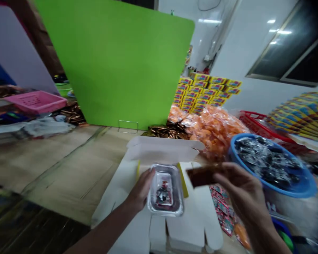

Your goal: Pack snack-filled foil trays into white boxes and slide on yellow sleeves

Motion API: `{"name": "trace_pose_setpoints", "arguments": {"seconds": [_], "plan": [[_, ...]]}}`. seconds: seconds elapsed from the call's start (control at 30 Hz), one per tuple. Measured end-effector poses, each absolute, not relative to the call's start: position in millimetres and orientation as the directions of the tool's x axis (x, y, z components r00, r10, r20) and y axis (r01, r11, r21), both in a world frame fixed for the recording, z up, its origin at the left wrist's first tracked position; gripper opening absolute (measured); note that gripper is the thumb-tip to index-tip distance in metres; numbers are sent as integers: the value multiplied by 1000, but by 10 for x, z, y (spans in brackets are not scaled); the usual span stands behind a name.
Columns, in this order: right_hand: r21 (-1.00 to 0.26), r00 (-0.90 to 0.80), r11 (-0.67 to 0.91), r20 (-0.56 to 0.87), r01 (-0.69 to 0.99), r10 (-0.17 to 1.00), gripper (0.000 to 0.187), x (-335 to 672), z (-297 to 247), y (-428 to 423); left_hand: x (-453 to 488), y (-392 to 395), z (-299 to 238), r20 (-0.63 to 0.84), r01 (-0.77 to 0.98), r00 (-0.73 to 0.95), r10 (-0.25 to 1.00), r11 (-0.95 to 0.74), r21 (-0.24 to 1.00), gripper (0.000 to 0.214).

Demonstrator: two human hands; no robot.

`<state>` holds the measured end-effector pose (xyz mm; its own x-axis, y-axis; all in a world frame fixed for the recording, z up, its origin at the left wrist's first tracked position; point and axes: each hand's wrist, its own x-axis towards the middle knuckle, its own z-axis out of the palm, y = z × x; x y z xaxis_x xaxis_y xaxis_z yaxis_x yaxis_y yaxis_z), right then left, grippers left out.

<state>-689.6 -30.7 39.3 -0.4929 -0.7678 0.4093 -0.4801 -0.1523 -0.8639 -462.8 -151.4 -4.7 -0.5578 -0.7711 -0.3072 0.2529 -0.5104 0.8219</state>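
Two hands over open white carton (163, 150) | left hand (140, 188): fingers clamped on foil tray (165, 208) edge, tray above carton centre, red-and-black packet (163, 194) inside; tilt could shift packet | right hand (240, 187): thumb and fingers pinched on brown strip (204, 175), right of tray; light pinch could drop it | blue basin (294, 192) right of carton: silver-wrapped sweets (265, 158)

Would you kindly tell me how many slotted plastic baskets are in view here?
2: a pink rectangular plastic basket on the far left, and a red plastic basket on the right, behind the round blue basin. More may be hidden.
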Motion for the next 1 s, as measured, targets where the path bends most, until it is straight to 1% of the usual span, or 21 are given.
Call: {"name": "trace_pose_setpoints", "arguments": {"seconds": [0.03,0.07,0.1,0.13,0.2,0.27,0.3,0.33,0.37,0.4,0.43,0.47,0.53,0.6,0.67,0.77,0.83,0.9,0.93,0.97,1.0], "plan": [[-873,-312,-114,289,-475,-905,23,-6737,434,-297,-4611,-1463,-34,-294,257,-585,-756,-517,816,41],[-859,-145,-90,187,-505,-972,22,-6584,467,-332,-4581,-1411,-20,-277,268,-615,-738,-526,807,41],[-826,-27,-93,130,-556,-991,24,-6434,496,-407,-4536,-1361,-10,-257,287,-639,-725,-535,795,42],[-779,39,-125,129,-615,-991,28,-6284,523,-513,-4471,-1313,-6,-240,309,-652,-719,-542,782,43],[-684,88,-229,234,-693,-968,31,-5965,569,-798,-4274,-1227,-31,-227,362,-614,-756,-525,770,44],[-616,172,-341,317,-710,-933,24,-5592,583,-1149,-3993,-1143,-100,-252,396,-506,-825,-481,782,43],[-575,242,-393,324,-717,-915,19,-5381,564,-1342,-3831,-1097,-148,-280,401,-442,-852,-467,788,42],[-522,332,-445,300,-728,-894,16,-5158,521,-1542,-3661,-1048,-201,-321,402,-377,-869,-466,788,42],[-441,423,-487,242,-754,-873,15,-4929,452,-1745,-3488,-997,-254,-371,402,-316,-873,-477,781,41],[-323,518,-535,145,-780,-843,15,-4705,358,-1945,-3316,-944,-304,-424,402,-259,-868,-496,770,39],[-189,580,-575,35,-796,-814,15,-4493,245,-2134,-3149,-892,-350,-469,402,-207,-859,-512,759,37],[-74,638,-634,-97,-770,-764,15,-4304,119,-2305,-2990,-844,-388,-502,400,-166,-849,-523,753,35],[-26,662,-668,-164,-744,-731,16,-4015,-131,-2577,-2709,-762,-448,-535,393,-100,-839,-527,753,30],[-30,671,-676,-157,-736,-724,18,-3848,-318,-2739,-2489,-710,-491,-560,378,-35,-828,-530,759,28],[-36,672,-674,-138,-738,-728,20,-3783,-383,-2793,-2335,-689,-531,-600,358,40,-799,-549,756,28],[-68,664,-660,-72,-748,-744,20,-3835,-225,-2676,-2211,-722,-586,-625,315,102,-774,-571,758,32],[-120,650,-652,61,-748,-757,22,-3985,-11,-2469,-2183,-796,-609,-622,275,54,-781,-587,761,39],[-229,592,-653,284,-721,-754,24,-4254,206,-2177,-2202,-903,-604,-617,237,-34,-786,-606,759,46],[-302,528,-650,397,-697,-751,24,-4435,291,-2012,-2231,-962,-586,-620,222,-76,-781,-619,753,48],[-368,451,-635,472,-679,-757,24,-4643,349,-1848,-2276,-1017,-553,-621,213,-104,-777,-627,749,50],[-428,362,-596,511,-680,-780,24,-4871,373,-1693,-2337,-1068,-507,-620,211,-114,-776,-629,749,51]]}}
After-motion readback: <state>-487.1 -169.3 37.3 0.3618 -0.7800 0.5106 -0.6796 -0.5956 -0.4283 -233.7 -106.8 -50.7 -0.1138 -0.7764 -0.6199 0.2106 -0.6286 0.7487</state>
